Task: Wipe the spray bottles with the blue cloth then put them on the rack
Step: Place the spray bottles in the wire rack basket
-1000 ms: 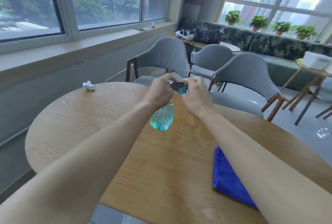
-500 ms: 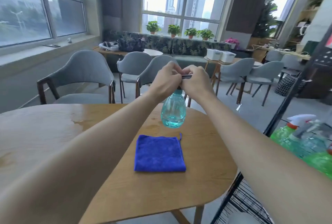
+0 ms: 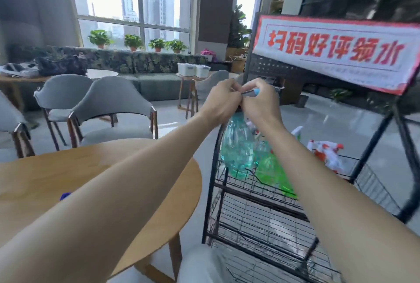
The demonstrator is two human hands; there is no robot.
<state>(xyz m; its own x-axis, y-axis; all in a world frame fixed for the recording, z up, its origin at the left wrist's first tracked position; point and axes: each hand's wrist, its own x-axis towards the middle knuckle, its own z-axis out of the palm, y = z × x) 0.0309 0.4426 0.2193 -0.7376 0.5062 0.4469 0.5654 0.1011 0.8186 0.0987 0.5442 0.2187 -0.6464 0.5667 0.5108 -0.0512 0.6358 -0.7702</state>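
The left grip (image 3: 223, 101) and the right grip (image 3: 261, 104) are both closed in a pinch on the dark, blue-tipped head of the teal spray bottle (image 3: 237, 148). The bottle is held hanging in the air at the near end of the rack (image 3: 214, 192), above its upper shelf and not yet set down.

Only a sliver of the blue cloth (image 3: 64, 196) is seen, lying on the counter (image 3: 159, 180) well apart from the bottle, so the wiping of this bottle is judged finished and only its placing is left. A green bottle (image 3: 272, 169) and white-and-orange trigger sprayers (image 3: 327, 153) are already stood on the shelf. Whether more bottles await wiping cannot be told.

The held bottle is of translucent tinted plastic, with a rounded body narrowing to a thin neck. The rack is built of thin black wire grids carried on a black metal frame, so a small base is expected to sit less steadily there than on a solid surface. The counter is of pale grained wood with a rounded edge.
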